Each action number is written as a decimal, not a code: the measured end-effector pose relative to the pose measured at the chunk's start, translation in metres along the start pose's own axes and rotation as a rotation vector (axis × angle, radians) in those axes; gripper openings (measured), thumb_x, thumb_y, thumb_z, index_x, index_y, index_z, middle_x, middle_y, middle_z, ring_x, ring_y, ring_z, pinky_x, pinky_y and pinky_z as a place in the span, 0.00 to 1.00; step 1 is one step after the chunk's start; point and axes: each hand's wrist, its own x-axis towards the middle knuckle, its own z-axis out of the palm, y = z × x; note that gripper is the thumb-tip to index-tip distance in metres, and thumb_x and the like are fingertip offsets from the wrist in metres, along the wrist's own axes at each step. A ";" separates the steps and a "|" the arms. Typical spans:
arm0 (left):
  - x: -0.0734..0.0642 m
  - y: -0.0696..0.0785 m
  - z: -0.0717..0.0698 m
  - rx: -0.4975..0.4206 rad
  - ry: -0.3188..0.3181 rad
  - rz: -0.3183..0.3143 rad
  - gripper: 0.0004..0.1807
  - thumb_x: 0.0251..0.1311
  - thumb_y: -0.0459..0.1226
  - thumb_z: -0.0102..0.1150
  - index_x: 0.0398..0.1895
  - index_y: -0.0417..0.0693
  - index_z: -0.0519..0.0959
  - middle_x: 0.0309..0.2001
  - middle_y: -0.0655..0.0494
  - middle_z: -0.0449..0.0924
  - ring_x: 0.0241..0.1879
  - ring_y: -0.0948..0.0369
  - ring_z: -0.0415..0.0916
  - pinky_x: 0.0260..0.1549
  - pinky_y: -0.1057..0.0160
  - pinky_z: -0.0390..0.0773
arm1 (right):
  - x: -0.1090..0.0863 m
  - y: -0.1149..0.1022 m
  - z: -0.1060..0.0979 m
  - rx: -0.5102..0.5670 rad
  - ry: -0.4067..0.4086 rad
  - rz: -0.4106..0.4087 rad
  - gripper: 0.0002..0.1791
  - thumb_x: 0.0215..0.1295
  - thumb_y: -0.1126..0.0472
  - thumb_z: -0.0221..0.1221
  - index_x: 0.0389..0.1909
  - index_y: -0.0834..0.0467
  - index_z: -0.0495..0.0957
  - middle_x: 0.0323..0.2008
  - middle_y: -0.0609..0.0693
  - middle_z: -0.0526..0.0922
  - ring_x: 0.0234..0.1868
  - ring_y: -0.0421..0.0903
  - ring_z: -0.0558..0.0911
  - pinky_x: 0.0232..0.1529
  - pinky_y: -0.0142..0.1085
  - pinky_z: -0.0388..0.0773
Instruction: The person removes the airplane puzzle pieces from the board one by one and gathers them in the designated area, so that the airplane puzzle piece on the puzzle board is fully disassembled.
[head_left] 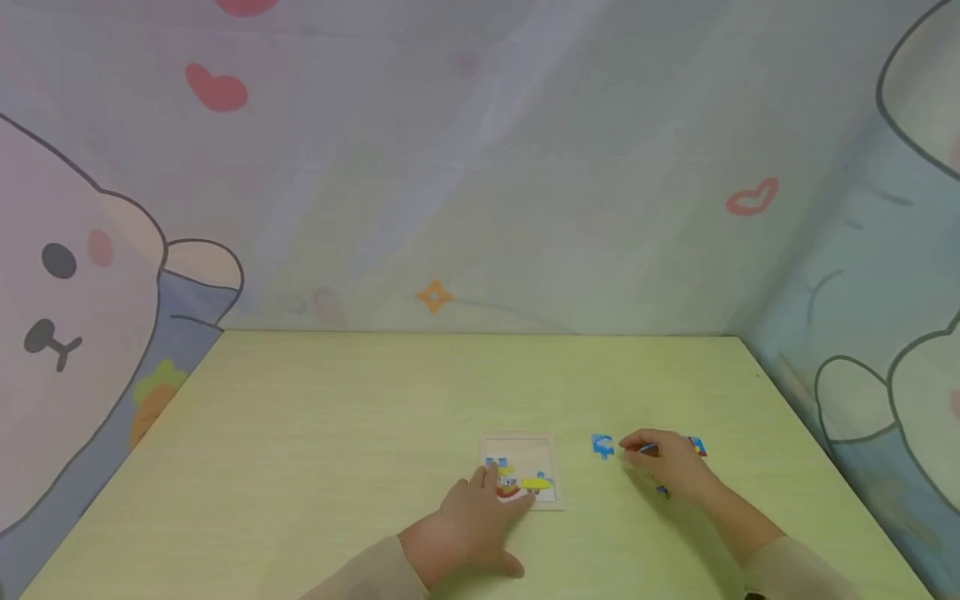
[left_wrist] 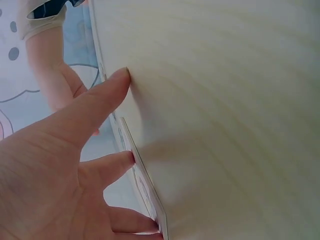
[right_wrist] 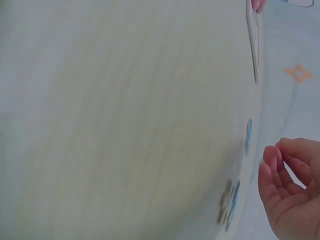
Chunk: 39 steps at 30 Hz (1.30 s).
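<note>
A square wooden puzzle tray lies on the table, with colourful pieces fitted in its lower part. My left hand rests on the tray's left and lower edge, fingers spread and thumb out to the side. In the left wrist view, fingertips touch the tray's rim. To the right, my right hand pinches a small puzzle piece with a blue edge; the fingers hide most of it. Just left of those fingertips lies a blue-and-white puzzle piece.
Beyond the right hand lies another blue piece with red and yellow, partly covered. A dark piece sits below that hand. The pale wooden table meets a cartoon-printed cloth at its back and sides.
</note>
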 end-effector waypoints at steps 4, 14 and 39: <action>0.001 -0.001 0.000 -0.013 -0.016 -0.015 0.46 0.40 0.68 0.61 0.67 0.74 0.62 0.68 0.36 0.52 0.67 0.44 0.53 0.51 0.50 0.69 | 0.014 -0.010 0.014 0.089 -0.041 -0.013 0.11 0.63 0.64 0.58 0.44 0.64 0.79 0.42 0.56 0.81 0.38 0.48 0.80 0.37 0.36 0.76; 0.004 -0.002 0.002 -0.048 -0.005 -0.017 0.46 0.39 0.67 0.63 0.67 0.73 0.63 0.67 0.35 0.54 0.67 0.44 0.51 0.57 0.44 0.62 | 0.041 -0.033 0.050 0.116 -0.123 -0.077 0.10 0.63 0.62 0.58 0.41 0.63 0.81 0.39 0.53 0.81 0.38 0.48 0.78 0.39 0.38 0.76; 0.002 -0.003 0.004 -0.039 -0.017 -0.001 0.46 0.40 0.68 0.61 0.67 0.73 0.62 0.68 0.31 0.50 0.67 0.40 0.50 0.47 0.49 0.73 | 0.058 -0.067 0.091 0.136 -0.227 -0.066 0.12 0.63 0.60 0.58 0.44 0.61 0.81 0.43 0.53 0.82 0.45 0.50 0.79 0.47 0.43 0.74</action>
